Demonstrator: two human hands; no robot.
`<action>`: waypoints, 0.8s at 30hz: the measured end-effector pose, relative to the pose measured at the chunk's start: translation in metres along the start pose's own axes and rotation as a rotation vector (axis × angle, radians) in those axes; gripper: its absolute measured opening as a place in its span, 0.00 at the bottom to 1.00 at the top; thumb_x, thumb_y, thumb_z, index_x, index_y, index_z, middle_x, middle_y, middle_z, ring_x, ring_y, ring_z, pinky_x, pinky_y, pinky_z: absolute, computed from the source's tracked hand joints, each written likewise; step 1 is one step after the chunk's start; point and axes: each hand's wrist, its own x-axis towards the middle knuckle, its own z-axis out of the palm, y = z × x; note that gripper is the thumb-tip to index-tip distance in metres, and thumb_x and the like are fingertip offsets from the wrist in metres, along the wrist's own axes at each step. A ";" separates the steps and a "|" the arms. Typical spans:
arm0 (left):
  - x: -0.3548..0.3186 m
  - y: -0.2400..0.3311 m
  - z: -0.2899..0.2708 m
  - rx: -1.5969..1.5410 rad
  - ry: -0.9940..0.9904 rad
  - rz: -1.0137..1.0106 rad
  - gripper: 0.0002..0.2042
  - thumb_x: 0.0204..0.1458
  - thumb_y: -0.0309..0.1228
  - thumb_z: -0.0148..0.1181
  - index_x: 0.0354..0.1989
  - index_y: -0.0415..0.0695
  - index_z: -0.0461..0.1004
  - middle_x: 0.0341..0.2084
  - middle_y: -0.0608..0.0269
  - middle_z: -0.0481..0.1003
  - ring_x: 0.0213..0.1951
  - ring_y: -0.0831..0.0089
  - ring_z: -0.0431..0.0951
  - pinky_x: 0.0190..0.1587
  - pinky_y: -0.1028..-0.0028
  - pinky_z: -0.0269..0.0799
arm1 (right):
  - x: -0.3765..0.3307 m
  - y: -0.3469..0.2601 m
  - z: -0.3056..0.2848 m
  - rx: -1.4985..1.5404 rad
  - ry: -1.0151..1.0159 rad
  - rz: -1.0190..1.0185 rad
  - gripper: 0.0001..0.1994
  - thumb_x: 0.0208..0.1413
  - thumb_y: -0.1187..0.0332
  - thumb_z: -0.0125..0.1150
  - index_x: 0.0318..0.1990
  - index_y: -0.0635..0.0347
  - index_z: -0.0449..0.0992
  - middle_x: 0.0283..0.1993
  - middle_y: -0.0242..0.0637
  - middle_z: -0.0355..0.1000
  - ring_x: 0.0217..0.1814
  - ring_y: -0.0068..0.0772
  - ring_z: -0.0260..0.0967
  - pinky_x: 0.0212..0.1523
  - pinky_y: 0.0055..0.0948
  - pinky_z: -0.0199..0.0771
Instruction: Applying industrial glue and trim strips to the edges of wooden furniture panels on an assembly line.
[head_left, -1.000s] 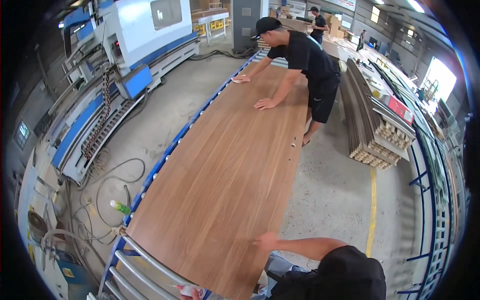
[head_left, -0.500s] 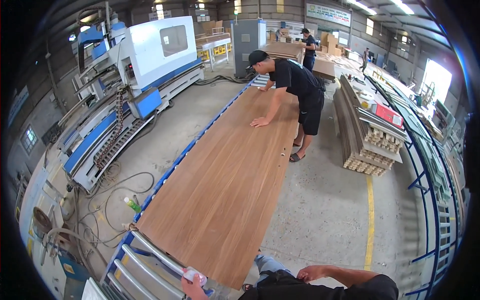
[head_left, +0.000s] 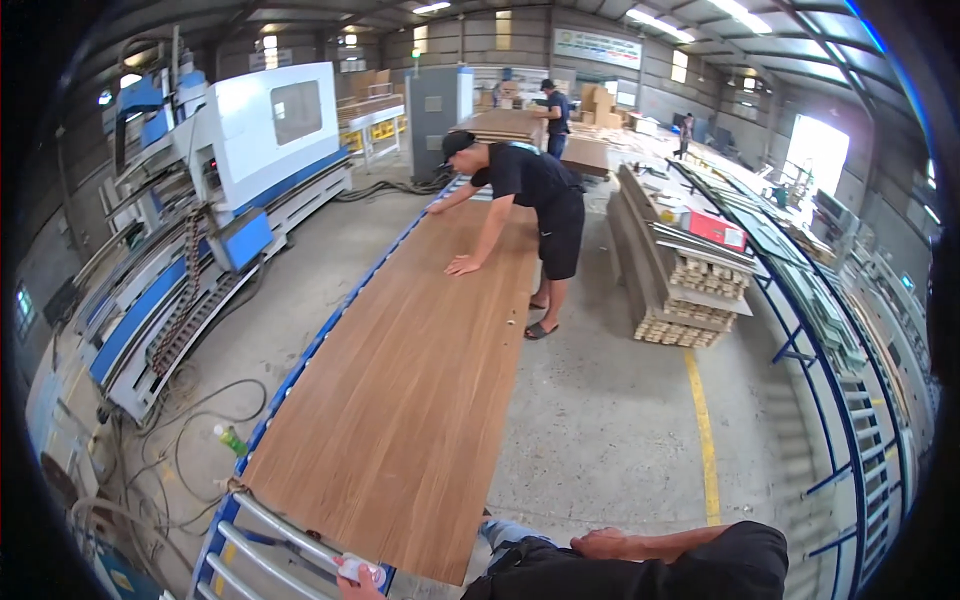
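down at the bottom edge, the person's left hand (head_left: pixel 352 582) shows only in part, its fingers curled around a small white cylindrical object with a pinkish end (head_left: pixel 362 571), held just at the near corner of the long brown wood-veneer panel (head_left: pixel 400 390). the right hand (head_left: pixel 603 544) lies low beside the dark-sleeved forearm, well apart from the panel's near edge and over the grey concrete floor (head_left: pixel 600 420); whether its fingers are spread or closed cannot be told. the panel rests flat on a blue steel roller frame (head_left: pixel 262 530), whose silver rollers show bare at the near left corner, and stretches away up the middle of the view. left of the frame, a green plastic bottle (head_left: pixel 230 439) lies on the floor among loose cables. farther along the panel's right edge, a co-worker in a black cap and black clothes (head_left: pixel 530 190) bends over it, both palms pressed flat on the wood. right of that person stands a stack of pale timber boards (head_left: pixel 675 285), with blue metal racks beyond. to the far left sits a large white and blue machine (head_left: pixel 250 160).
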 end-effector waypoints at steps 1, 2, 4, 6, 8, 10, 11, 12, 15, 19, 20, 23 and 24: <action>-0.008 -0.002 -0.001 -0.019 0.008 -0.047 0.18 0.66 0.37 0.67 0.55 0.34 0.81 0.42 0.54 0.84 0.43 0.62 0.82 0.48 0.62 0.80 | 0.002 0.006 0.003 0.008 0.007 0.013 0.21 0.71 0.50 0.54 0.65 0.48 0.75 0.53 0.55 0.83 0.59 0.63 0.80 0.57 0.59 0.78; -0.012 0.003 -0.002 -0.035 0.021 -0.095 0.20 0.67 0.41 0.67 0.55 0.35 0.81 0.43 0.50 0.85 0.43 0.59 0.83 0.48 0.60 0.80 | 0.010 0.016 0.010 0.014 -0.016 0.003 0.23 0.63 0.52 0.61 0.62 0.49 0.78 0.52 0.53 0.84 0.59 0.62 0.81 0.56 0.57 0.80; -0.007 -0.021 -0.006 0.363 0.020 -0.089 0.26 0.67 0.51 0.66 0.56 0.36 0.82 0.45 0.40 0.84 0.44 0.50 0.84 0.49 0.54 0.79 | 0.017 0.029 0.020 0.012 -0.044 -0.013 0.25 0.54 0.54 0.69 0.59 0.50 0.81 0.52 0.51 0.85 0.59 0.61 0.81 0.55 0.55 0.82; -0.007 -0.022 -0.001 0.490 -0.057 -0.191 0.29 0.67 0.56 0.63 0.56 0.38 0.82 0.47 0.32 0.83 0.45 0.43 0.83 0.49 0.48 0.77 | 0.024 0.043 0.029 0.205 -0.205 0.002 0.23 0.54 0.54 0.69 0.56 0.51 0.84 0.50 0.51 0.85 0.57 0.59 0.82 0.54 0.53 0.82; -0.012 -0.019 0.008 0.159 -0.006 -0.077 0.26 0.68 0.52 0.63 0.54 0.37 0.82 0.44 0.40 0.84 0.44 0.48 0.83 0.48 0.51 0.77 | 0.027 0.044 0.036 0.166 -0.174 -0.020 0.22 0.55 0.53 0.68 0.55 0.51 0.85 0.49 0.51 0.86 0.56 0.60 0.82 0.53 0.53 0.82; -0.006 -0.030 0.015 -0.046 -0.023 0.019 0.22 0.70 0.47 0.62 0.51 0.36 0.82 0.41 0.51 0.84 0.41 0.58 0.82 0.47 0.57 0.78 | 0.023 0.045 0.037 0.123 -0.140 -0.045 0.22 0.55 0.52 0.68 0.54 0.51 0.86 0.47 0.52 0.86 0.54 0.60 0.83 0.53 0.53 0.82; 0.001 -0.043 0.015 -0.051 -0.012 0.022 0.22 0.70 0.47 0.62 0.51 0.36 0.82 0.41 0.51 0.84 0.41 0.58 0.82 0.47 0.57 0.78 | 0.013 0.040 0.038 0.141 -0.059 -0.047 0.21 0.58 0.51 0.64 0.53 0.51 0.86 0.47 0.52 0.86 0.53 0.61 0.83 0.52 0.54 0.82; 0.007 -0.057 0.014 -0.064 -0.051 -0.025 0.19 0.69 0.44 0.64 0.49 0.37 0.81 0.40 0.56 0.82 0.41 0.63 0.80 0.47 0.60 0.78 | 0.005 0.037 0.037 0.156 0.020 -0.049 0.21 0.61 0.50 0.61 0.53 0.51 0.87 0.47 0.52 0.86 0.52 0.62 0.83 0.51 0.55 0.82; 0.009 -0.047 0.018 -0.036 -0.065 -0.027 0.14 0.67 0.39 0.66 0.47 0.38 0.80 0.39 0.63 0.79 0.41 0.69 0.78 0.46 0.65 0.77 | 0.000 0.038 0.036 0.157 0.059 -0.043 0.21 0.65 0.49 0.56 0.53 0.51 0.87 0.48 0.53 0.85 0.53 0.63 0.82 0.51 0.56 0.81; 0.004 -0.052 0.016 -0.101 -0.019 -0.024 0.13 0.65 0.35 0.69 0.46 0.37 0.78 0.38 0.64 0.78 0.40 0.71 0.76 0.46 0.67 0.77 | -0.001 0.034 0.025 0.105 -0.044 -0.083 0.22 0.66 0.49 0.55 0.54 0.52 0.86 0.48 0.56 0.84 0.53 0.64 0.82 0.51 0.56 0.81; 0.003 -0.052 0.016 -0.107 -0.024 -0.021 0.13 0.65 0.35 0.69 0.46 0.37 0.78 0.38 0.64 0.78 0.40 0.71 0.76 0.46 0.67 0.77 | 0.000 0.036 0.026 0.105 -0.038 -0.078 0.22 0.66 0.49 0.55 0.54 0.52 0.86 0.48 0.56 0.84 0.53 0.64 0.82 0.51 0.56 0.81; -0.001 -0.054 0.016 0.015 -0.022 -0.034 0.16 0.65 0.38 0.71 0.46 0.36 0.78 0.39 0.63 0.79 0.41 0.71 0.77 0.46 0.67 0.77 | 0.002 0.047 0.037 0.116 -0.032 -0.170 0.23 0.65 0.49 0.56 0.53 0.55 0.86 0.46 0.57 0.84 0.51 0.64 0.82 0.49 0.56 0.81; -0.002 -0.054 0.016 -0.047 -0.035 -0.054 0.17 0.64 0.39 0.71 0.47 0.36 0.79 0.39 0.63 0.79 0.41 0.71 0.77 0.47 0.67 0.77 | 0.003 0.052 0.040 0.129 0.016 -0.205 0.22 0.64 0.50 0.57 0.52 0.57 0.86 0.46 0.58 0.84 0.51 0.64 0.82 0.49 0.57 0.81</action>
